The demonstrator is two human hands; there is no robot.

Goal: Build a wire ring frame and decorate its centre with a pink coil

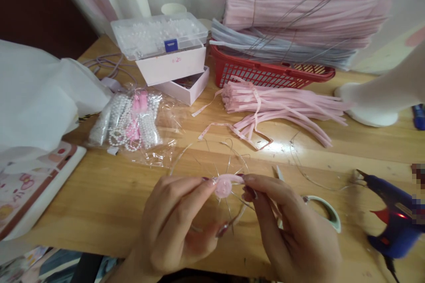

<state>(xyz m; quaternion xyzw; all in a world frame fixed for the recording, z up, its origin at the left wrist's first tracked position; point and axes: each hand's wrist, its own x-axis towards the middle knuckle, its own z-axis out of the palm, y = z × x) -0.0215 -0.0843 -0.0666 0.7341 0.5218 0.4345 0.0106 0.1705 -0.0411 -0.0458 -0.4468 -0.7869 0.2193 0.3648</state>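
Observation:
A small pink coil of fuzzy stem with a short free end pointing right is held up near the centre. My left hand has its fingertips pressed on the coil's left edge. The free end is pinched between the fingers of my right hand. Just behind and below the coil, a round frame of thin wire with spokes spreads over the wooden table. Scissors with pale green handles lie partly hidden beneath my right hand.
Pink stems and a measuring tape lie behind my hands, before a red basket. Bagged beads and a bead box stand back left. A blue glue gun with a red light sits right, near a white stand.

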